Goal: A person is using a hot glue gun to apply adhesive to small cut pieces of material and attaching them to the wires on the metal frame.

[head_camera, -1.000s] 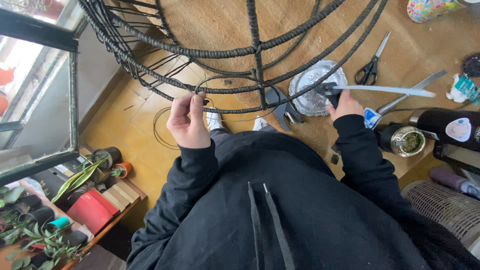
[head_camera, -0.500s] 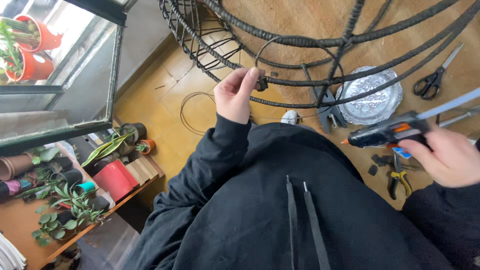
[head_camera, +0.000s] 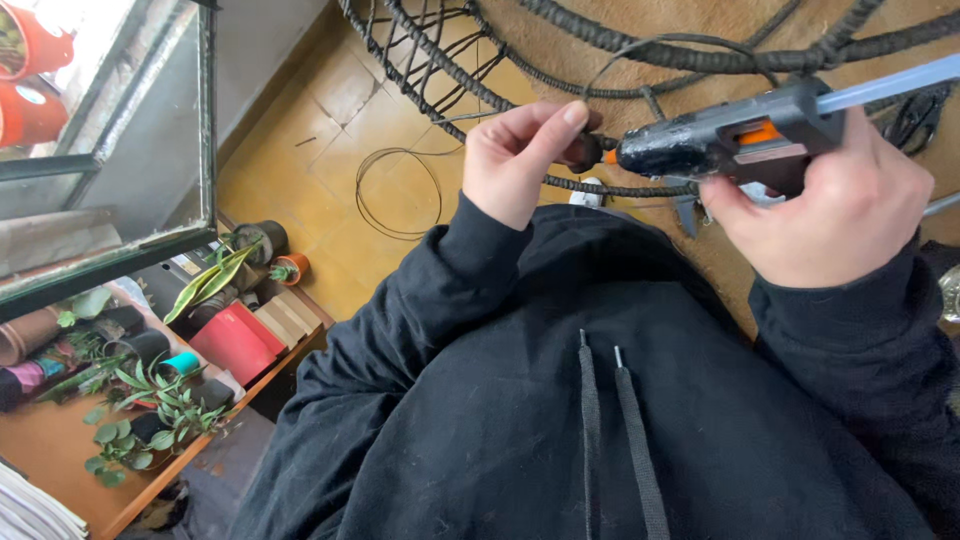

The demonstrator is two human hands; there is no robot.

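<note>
My left hand (head_camera: 520,160) pinches a dark cord-wrapped bar of a large round wire frame (head_camera: 440,70) between thumb and fingers. My right hand (head_camera: 840,210) grips a black glue gun (head_camera: 720,140) with an orange trigger and a clear glue stick out the back. The gun's orange nozzle points left and sits right at the spot my left fingers pinch. Both arms wear black sleeves, and my black hooded top fills the lower frame.
A loose loop of thin wire (head_camera: 400,190) lies on the tan floor to the left. A low wooden shelf with potted plants (head_camera: 150,400) and a red pot (head_camera: 235,345) stands at lower left, under a glass window pane (head_camera: 110,150).
My right hand has brought the glue gun from the right up to the frame bar, nozzle meeting my left fingers. The view has moved closer in.
</note>
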